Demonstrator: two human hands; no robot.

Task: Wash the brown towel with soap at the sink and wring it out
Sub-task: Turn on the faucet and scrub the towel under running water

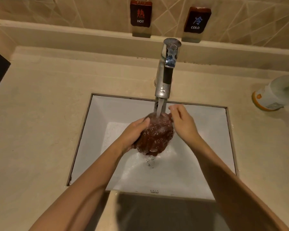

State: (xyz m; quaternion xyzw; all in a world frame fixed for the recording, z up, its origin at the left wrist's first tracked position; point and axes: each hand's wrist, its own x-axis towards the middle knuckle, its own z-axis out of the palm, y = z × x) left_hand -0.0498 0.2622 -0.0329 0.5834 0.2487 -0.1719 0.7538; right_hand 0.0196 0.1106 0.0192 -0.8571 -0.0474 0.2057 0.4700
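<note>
Over the white rectangular sink point(97, 124), the bunched brown towel point(155, 137) is clasped by the left hand point(134, 132) and steadied by the relaxed, straight-fingered right hand point(182, 124) beneath the chrome faucet's point(165, 72) stream, seemingly for soaking.

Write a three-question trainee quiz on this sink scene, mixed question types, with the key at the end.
1. True or false: water runs from the chrome tap onto the bunched wet brown towel.
2. The dark wall sign up and left of the tap reads: A HOT, B COLD, C OFF.
3. Fill in: the left hand grips the towel, while the right hand, fingers relaxed, is at the towel's ___ side.
Key: 1 true; 2 A; 3 right.
</note>
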